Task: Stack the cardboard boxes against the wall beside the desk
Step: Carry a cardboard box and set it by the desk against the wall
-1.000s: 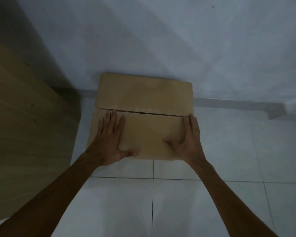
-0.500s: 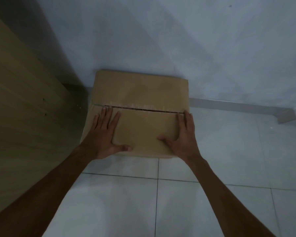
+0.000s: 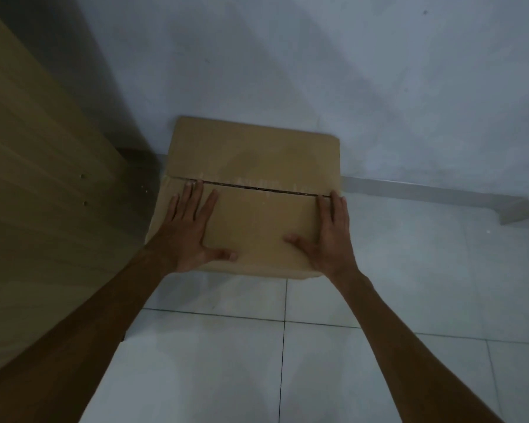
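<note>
A brown cardboard box [image 3: 254, 154] stands against the white wall, its two top flaps closed with a dark seam across the middle. My left hand [image 3: 190, 233] lies flat on the near flap at its left side, fingers straight and spread, thumb pointing right. My right hand [image 3: 327, 236] presses flat on the near flap at its right edge, fingers together toward the seam. What is under the box is hidden.
The wooden side panel of the desk [image 3: 43, 193] rises at the left, close to the box. A white wall [image 3: 287, 56] with a grey skirting [image 3: 425, 193] runs behind. White floor tiles [image 3: 379, 361] stretch in front and to the right.
The view has shifted slightly, so the box sits a little more to the left and nearer the desk panel. Both hands stay flat on the near flap.
</note>
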A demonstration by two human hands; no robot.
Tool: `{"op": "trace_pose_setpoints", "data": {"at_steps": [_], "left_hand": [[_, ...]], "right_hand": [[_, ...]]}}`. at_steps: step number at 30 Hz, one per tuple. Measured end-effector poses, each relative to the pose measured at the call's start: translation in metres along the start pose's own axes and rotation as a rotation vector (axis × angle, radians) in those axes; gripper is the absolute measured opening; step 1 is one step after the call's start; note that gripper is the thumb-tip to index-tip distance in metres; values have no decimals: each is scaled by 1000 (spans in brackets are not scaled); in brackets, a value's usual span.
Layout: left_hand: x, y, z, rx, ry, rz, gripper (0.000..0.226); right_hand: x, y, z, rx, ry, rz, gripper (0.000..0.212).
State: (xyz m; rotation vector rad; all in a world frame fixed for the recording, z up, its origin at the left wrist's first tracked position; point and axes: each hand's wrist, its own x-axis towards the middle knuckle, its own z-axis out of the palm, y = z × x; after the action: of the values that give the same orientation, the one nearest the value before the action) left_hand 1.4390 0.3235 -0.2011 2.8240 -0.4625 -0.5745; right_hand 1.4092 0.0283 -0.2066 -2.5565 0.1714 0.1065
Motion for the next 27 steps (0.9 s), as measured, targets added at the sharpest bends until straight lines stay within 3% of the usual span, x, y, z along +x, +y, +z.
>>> {"op": "trace_pose_setpoints", "data": {"at_steps": [10, 16, 21, 27], "left_hand": [[-24, 9, 8, 19, 13, 6, 126], [-34, 33, -6, -33, -63, -86, 121], [-60, 58, -42, -51, -122, -67, 114], [-91, 107, -130, -6, -114, -79, 113]], "right_hand": [[-1, -10, -5, -84, -67, 28, 114], [-28, -23, -23, -24, -136, 90, 96], [-56, -40, -65, 75, -287, 156, 85], [-75, -89, -154, 77, -304, 173, 81]]}}
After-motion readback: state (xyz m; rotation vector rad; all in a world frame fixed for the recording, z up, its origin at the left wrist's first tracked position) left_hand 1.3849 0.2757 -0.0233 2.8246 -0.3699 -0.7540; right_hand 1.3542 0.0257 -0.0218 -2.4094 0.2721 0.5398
